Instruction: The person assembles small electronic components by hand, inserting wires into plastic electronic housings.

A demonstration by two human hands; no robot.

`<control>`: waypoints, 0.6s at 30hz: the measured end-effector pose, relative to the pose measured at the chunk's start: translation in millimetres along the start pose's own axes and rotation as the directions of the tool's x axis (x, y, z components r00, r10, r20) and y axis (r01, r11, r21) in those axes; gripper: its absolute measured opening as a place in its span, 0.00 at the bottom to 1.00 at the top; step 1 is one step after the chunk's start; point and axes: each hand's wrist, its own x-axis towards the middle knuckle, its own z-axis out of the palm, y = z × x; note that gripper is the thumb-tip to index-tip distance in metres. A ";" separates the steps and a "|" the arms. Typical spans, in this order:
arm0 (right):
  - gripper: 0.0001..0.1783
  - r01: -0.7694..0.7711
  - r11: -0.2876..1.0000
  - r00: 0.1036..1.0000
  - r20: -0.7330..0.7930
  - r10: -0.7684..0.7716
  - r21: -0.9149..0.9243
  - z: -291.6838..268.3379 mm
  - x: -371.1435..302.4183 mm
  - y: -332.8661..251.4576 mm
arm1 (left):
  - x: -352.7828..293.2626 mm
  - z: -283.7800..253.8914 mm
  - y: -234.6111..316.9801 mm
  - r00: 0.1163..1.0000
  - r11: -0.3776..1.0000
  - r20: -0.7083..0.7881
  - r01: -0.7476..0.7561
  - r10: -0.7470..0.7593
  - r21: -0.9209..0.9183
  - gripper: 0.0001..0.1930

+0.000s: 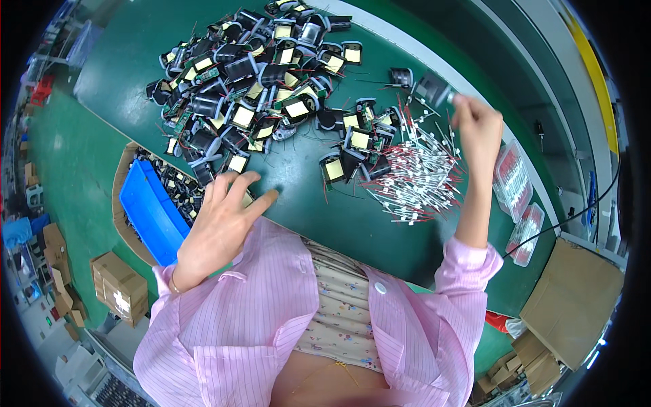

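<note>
My right hand is raised at the far right of the green table, fingers closed on the edge of a black plastic part that is blurred by motion. My left hand rests over the near table edge with its fingers apart and bent. Under its fingertips a black part with a pale yellow pad shows partly. A large heap of similar black parts, with green boards and thin red and black wires, lies beyond the left hand. A smaller group sits left of a pile of white-tipped red and white wires.
A blue bin stands in a cardboard box of small black parts at the left. Clear plastic boxes of wires lie at the right. A lone black part is near the far edge. Cardboard boxes stand on the floor.
</note>
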 end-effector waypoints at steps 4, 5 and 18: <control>0.10 0.419 0.810 0.749 -0.348 -0.564 -0.410 29.7 26.8 22.7 | -8.3 34.7 -27.6 0.998 0.998 -0.010 -0.058 0.058 0.011 0.25; 0.11 0.384 0.866 0.855 -0.229 -0.465 -0.320 34.4 22.6 21.6 | -7.5 36.9 -33.0 0.997 0.994 -0.046 -0.070 0.066 -0.082 0.24; 0.09 -0.016 0.973 0.999 -0.027 0.023 0.231 53.2 10.1 19.1 | 45.1 82.7 -1.8 0.960 0.684 -0.274 -0.163 -0.056 -0.711 0.18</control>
